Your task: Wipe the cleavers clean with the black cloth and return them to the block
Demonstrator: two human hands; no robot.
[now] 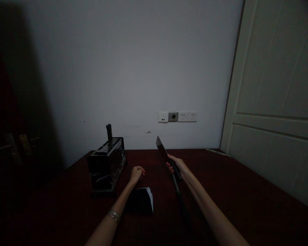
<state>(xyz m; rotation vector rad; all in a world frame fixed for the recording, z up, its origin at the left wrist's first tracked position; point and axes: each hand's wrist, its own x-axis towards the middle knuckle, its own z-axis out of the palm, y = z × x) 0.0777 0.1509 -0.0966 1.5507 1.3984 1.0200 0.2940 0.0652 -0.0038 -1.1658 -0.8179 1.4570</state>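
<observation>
A broad-bladed kitchen knife (pixel 161 147) is in my right hand (pixel 176 164). My fingers wrap its dark handle, and the blade points up and to the left over the table. Below that hand a thin metal rod with a long dark handle (pixel 181 203), like a sharpening steel, lies on the table. My left hand (pixel 137 173) is closed in a loose fist, with nothing visible in it. Under my left forearm is a dark notebook (pixel 141 201) with white page edges. To the left stands a dark knife block (pixel 106 167), with one handle (pixel 109 134) sticking up from its top.
The dark red table (pixel 220 191) reaches back to a pale wall with sockets and a switch (pixel 178 117). A flat thin strip (pixel 217 152) lies at the far right corner. A pale panelled door (pixel 274 102) borders the right side. The left side is very dark.
</observation>
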